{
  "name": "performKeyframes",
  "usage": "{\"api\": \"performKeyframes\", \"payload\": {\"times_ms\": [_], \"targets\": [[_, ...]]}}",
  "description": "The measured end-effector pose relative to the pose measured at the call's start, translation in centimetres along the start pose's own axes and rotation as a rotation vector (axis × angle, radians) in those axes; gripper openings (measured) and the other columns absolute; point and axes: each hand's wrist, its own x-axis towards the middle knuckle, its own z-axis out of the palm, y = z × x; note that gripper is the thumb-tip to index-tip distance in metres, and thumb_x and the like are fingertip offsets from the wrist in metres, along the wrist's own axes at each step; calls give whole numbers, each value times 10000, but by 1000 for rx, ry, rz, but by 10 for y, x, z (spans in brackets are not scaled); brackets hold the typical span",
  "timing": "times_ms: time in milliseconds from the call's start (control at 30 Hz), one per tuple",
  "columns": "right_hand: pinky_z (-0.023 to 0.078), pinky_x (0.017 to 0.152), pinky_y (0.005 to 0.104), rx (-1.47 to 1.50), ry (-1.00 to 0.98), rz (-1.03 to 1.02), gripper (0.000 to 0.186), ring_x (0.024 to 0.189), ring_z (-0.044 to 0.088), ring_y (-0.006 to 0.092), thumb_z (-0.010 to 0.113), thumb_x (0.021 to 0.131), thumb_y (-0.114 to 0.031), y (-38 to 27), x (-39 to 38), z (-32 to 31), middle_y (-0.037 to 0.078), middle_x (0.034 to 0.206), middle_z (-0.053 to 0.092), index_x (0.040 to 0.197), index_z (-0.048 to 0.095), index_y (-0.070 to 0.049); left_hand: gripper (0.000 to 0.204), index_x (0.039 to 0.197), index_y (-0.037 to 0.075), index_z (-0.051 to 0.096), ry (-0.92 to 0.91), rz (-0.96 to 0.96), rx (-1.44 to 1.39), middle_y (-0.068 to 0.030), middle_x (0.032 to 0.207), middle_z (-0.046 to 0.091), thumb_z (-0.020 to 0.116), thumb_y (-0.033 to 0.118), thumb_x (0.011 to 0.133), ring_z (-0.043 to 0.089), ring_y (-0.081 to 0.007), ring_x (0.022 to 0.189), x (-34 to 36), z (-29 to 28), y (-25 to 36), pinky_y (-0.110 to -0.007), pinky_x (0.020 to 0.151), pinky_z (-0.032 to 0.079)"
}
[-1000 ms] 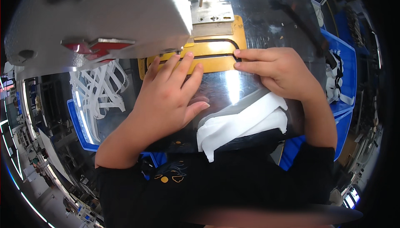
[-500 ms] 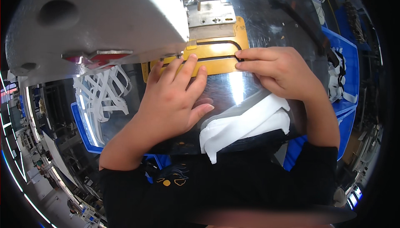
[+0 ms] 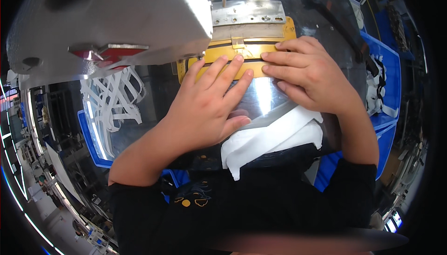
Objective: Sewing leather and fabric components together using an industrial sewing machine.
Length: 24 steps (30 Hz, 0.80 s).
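A flat yellow template (image 3: 289, 30) with dark curved slots lies on the shiny metal table, beside the head of a large grey sewing machine (image 3: 116, 27). A perforated metal plate (image 3: 251, 13) is fixed along its far edge. My left hand (image 3: 207, 99) rests on the template's near left part, fingers spread and the thumb held lower over the table. On the template's right part, my right hand (image 3: 314, 73) lays its outstretched fingertips, with nothing gripped. Whatever lies inside the slots is too dark to make out.
White fabric pieces (image 3: 274, 138) are stacked at the table's near edge. Cut white strips (image 3: 116, 99) hang in a tangle at the left, above a blue bin (image 3: 91, 138). Another blue bin (image 3: 391, 78) with black and white pieces stands right. A black bar (image 3: 333, 20) crosses the far right.
The template and its metal plate have slid to the right, and my left hand has moved along with them. My right hand has gone from the template's right edge to flat on top.
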Motion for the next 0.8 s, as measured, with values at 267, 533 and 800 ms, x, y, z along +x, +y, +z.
{"api": "performKeyframes", "payload": {"times_ms": [267,533,800], "targets": [[497,1105,464,-53,-47,25,250,1201,726,284,776,927,-139,6,-1,-14,86,1298,793,1165,826,-82,738,1588,122,588,2,16,-52,-224,1682,486,713,548,999,460,-436,1547,-4,9,2,-610,1279,329],[488,1121,477,-110,-20,86,276,1285,706,300,747,958,-151,19,-3,-9,106,1341,779,1215,820,-83,694,1588,194,605,-2,0,-17,-233,1675,486,713,546,1000,468,-445,1537,-9,5,-3,-608,1274,344],[419,1221,510,-142,-19,112,342,1428,626,326,715,990,-150,30,-3,-4,132,1435,735,1321,777,-90,660,1567,214,634,30,-54,-6,-263,1647,490,729,519,989,479,-467,1513,-13,4,-9,-585,1272,355]]}}
